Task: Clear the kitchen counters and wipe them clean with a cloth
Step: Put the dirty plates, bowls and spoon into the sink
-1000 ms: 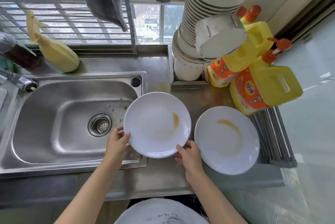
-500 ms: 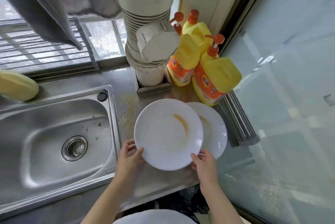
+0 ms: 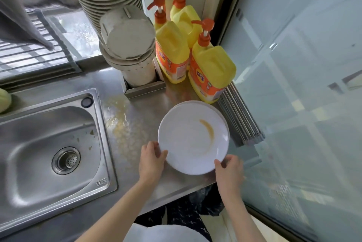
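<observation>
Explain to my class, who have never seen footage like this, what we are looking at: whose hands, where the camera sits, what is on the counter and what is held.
No machine here: a person's two bare hands, filmed by one wide-angle camera worn on the head, looking down. The left hand and right hand each grip the rim of a white plate with a brown smear, directly over a second plate on the steel counter. Three yellow pump bottles stand behind; the sink lies to the left.
</observation>
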`<move>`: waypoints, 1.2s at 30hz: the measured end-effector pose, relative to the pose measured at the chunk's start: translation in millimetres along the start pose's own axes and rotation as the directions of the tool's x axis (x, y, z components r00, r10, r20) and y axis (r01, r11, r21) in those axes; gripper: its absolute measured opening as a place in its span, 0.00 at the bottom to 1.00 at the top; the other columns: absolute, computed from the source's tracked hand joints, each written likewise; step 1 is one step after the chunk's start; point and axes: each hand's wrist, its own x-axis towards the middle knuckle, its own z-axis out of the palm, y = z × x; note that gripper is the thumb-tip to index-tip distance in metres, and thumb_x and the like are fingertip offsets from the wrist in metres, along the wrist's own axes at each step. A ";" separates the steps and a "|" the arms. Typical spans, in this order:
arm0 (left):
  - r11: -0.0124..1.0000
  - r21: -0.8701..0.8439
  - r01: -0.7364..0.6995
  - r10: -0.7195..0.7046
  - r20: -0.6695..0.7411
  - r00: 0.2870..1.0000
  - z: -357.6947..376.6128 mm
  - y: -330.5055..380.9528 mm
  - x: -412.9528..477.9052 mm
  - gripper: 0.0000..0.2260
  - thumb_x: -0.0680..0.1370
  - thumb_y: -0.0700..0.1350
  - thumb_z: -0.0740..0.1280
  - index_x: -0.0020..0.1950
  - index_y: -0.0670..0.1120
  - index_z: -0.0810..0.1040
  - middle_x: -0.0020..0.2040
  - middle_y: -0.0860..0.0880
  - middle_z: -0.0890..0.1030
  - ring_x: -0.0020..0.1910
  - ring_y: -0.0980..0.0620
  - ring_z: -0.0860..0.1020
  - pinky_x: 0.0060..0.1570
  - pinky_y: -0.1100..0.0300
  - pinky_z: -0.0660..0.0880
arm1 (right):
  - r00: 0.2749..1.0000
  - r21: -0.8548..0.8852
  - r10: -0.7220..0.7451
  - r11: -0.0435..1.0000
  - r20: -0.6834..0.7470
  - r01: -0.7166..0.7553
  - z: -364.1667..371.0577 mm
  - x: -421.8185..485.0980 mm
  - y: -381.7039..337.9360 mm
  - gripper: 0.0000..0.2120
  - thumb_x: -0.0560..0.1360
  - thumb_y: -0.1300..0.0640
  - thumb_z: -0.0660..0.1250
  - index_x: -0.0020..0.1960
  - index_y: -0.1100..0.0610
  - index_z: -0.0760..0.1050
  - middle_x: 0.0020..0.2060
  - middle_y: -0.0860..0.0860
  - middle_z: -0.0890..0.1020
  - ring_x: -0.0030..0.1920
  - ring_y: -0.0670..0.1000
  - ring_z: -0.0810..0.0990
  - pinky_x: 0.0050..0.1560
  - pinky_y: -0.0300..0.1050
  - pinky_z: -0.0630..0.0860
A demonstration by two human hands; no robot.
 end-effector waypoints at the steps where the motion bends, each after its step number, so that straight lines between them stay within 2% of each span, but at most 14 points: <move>1: 1.000 0.021 -0.020 0.020 0.002 1.000 -2.8 -1.5 -1.1 0.10 0.74 0.46 0.68 0.54 0.48 0.72 0.50 0.50 0.72 0.46 0.51 0.76 0.47 0.52 0.75 | 1.000 -0.015 -0.022 1.000 -0.007 0.022 -1.1 2.5 0.8 0.09 0.74 0.55 0.68 0.49 0.56 0.69 0.46 0.51 0.73 0.42 0.53 0.75 0.40 0.46 0.71; 3: 1.000 -0.005 -0.019 0.019 0.029 0.999 -9.5 -4.4 -2.1 0.09 0.74 0.48 0.69 0.52 0.51 0.72 0.49 0.51 0.75 0.45 0.53 0.76 0.42 0.60 0.73 | 0.997 0.112 0.024 0.993 0.077 -0.033 -3.5 11.9 1.9 0.10 0.74 0.55 0.68 0.51 0.54 0.68 0.47 0.52 0.75 0.46 0.53 0.77 0.44 0.47 0.73; 5: 0.998 -0.070 -0.009 0.015 0.075 0.997 -18.1 -4.8 -6.0 0.06 0.75 0.48 0.68 0.49 0.51 0.73 0.47 0.50 0.77 0.44 0.55 0.76 0.37 0.67 0.70 | 0.960 0.314 0.120 0.928 0.254 -0.199 -5.2 23.5 -1.7 0.12 0.75 0.58 0.68 0.56 0.55 0.69 0.51 0.52 0.78 0.50 0.53 0.78 0.51 0.50 0.76; 8: 0.993 -0.114 0.008 0.007 0.127 0.992 -33.1 -12.4 -13.8 0.02 0.76 0.48 0.67 0.46 0.51 0.76 0.44 0.50 0.80 0.42 0.54 0.77 0.34 0.68 0.70 | 0.907 0.407 0.170 0.851 0.385 -0.332 -2.8 36.3 -5.5 0.16 0.73 0.66 0.67 0.57 0.56 0.69 0.50 0.50 0.78 0.53 0.55 0.77 0.58 0.60 0.76; 11: 0.994 -0.107 0.006 0.008 0.131 0.991 -47.3 -28.0 -21.4 0.02 0.76 0.47 0.66 0.45 0.51 0.78 0.43 0.51 0.81 0.44 0.52 0.79 0.41 0.62 0.72 | 0.918 0.437 0.139 0.847 0.372 -0.305 -1.2 37.3 -8.0 0.16 0.74 0.68 0.65 0.57 0.52 0.68 0.49 0.48 0.77 0.55 0.55 0.76 0.60 0.60 0.74; 14: 0.993 -0.110 0.043 -0.033 0.091 0.995 -58.8 -44.6 -32.7 0.02 0.76 0.46 0.66 0.44 0.50 0.78 0.42 0.50 0.82 0.44 0.51 0.79 0.44 0.59 0.74 | 0.931 0.447 0.086 0.859 0.355 -0.250 1.9 32.4 -12.8 0.15 0.75 0.67 0.64 0.50 0.47 0.70 0.50 0.49 0.78 0.55 0.55 0.77 0.61 0.59 0.74; 16: 0.989 -0.136 0.062 -0.056 0.046 0.997 -66.8 -54.8 -43.7 0.03 0.76 0.44 0.67 0.42 0.50 0.78 0.40 0.50 0.82 0.42 0.50 0.79 0.43 0.60 0.73 | 0.936 0.442 0.035 0.875 0.352 -0.199 6.0 26.0 -18.4 0.15 0.75 0.67 0.64 0.48 0.47 0.70 0.50 0.52 0.80 0.52 0.54 0.78 0.59 0.57 0.75; 18: 0.984 -0.159 0.081 -0.084 -0.009 0.996 -75.3 -65.7 -55.7 0.05 0.76 0.42 0.67 0.41 0.50 0.78 0.39 0.50 0.81 0.40 0.51 0.78 0.40 0.64 0.72 | 0.927 0.443 -0.019 0.882 0.375 -0.162 11.5 16.9 -25.3 0.15 0.75 0.68 0.63 0.51 0.48 0.70 0.50 0.53 0.80 0.51 0.52 0.79 0.57 0.56 0.76; 22: 0.965 -0.239 0.113 -0.150 -0.145 0.978 -98.4 -88.9 -76.5 0.06 0.75 0.39 0.67 0.40 0.50 0.77 0.39 0.51 0.81 0.40 0.52 0.77 0.38 0.71 0.70 | 0.891 0.405 -0.080 0.906 0.447 -0.121 32.2 -4.8 -41.5 0.15 0.74 0.68 0.65 0.51 0.49 0.71 0.51 0.54 0.80 0.54 0.56 0.78 0.59 0.61 0.75; 26: 0.918 -0.369 0.146 -0.240 -0.222 0.945 -128.4 -110.6 -90.2 0.01 0.75 0.45 0.68 0.45 0.49 0.77 0.43 0.49 0.81 0.46 0.49 0.79 0.48 0.57 0.75 | 0.828 0.370 -0.134 0.924 0.544 -0.093 64.1 -39.3 -66.0 0.17 0.74 0.69 0.65 0.56 0.52 0.70 0.54 0.58 0.79 0.56 0.59 0.78 0.59 0.64 0.74; 29: 0.857 -0.497 0.135 -0.312 -0.293 0.904 -154.8 -130.1 -96.1 0.11 0.70 0.54 0.70 0.49 0.51 0.76 0.45 0.50 0.80 0.50 0.47 0.79 0.54 0.50 0.76 | 0.774 0.365 -0.190 0.929 0.604 -0.057 89.2 -74.3 -87.4 0.16 0.74 0.70 0.64 0.57 0.53 0.70 0.50 0.51 0.79 0.54 0.57 0.77 0.58 0.63 0.74; 31: 0.830 -0.543 0.126 -0.342 -0.318 0.884 -171.9 -145.6 -95.7 0.08 0.73 0.48 0.70 0.50 0.50 0.75 0.45 0.52 0.79 0.49 0.50 0.78 0.54 0.54 0.75 | 0.739 0.370 -0.215 0.928 0.638 -0.050 107.2 -101.6 -100.5 0.16 0.74 0.70 0.64 0.56 0.53 0.70 0.48 0.48 0.79 0.52 0.55 0.77 0.58 0.60 0.75; 34: 0.826 -0.550 0.124 -0.350 -0.327 0.878 -198.6 -172.3 -90.9 0.06 0.76 0.42 0.66 0.52 0.49 0.75 0.45 0.55 0.78 0.45 0.58 0.76 0.44 0.72 0.72 | 0.696 0.365 -0.212 0.928 0.686 -0.077 139.5 -141.5 -115.2 0.14 0.74 0.71 0.63 0.54 0.56 0.71 0.46 0.51 0.80 0.47 0.53 0.79 0.55 0.57 0.76; 36: 0.803 -0.583 0.127 -0.376 -0.328 0.867 -220.5 -194.8 -85.7 0.08 0.76 0.42 0.66 0.55 0.47 0.74 0.45 0.53 0.78 0.44 0.58 0.76 0.41 0.73 0.71 | 0.687 0.356 -0.198 0.930 0.699 -0.094 163.8 -167.3 -122.5 0.13 0.74 0.72 0.62 0.52 0.56 0.71 0.45 0.53 0.80 0.45 0.53 0.79 0.52 0.57 0.76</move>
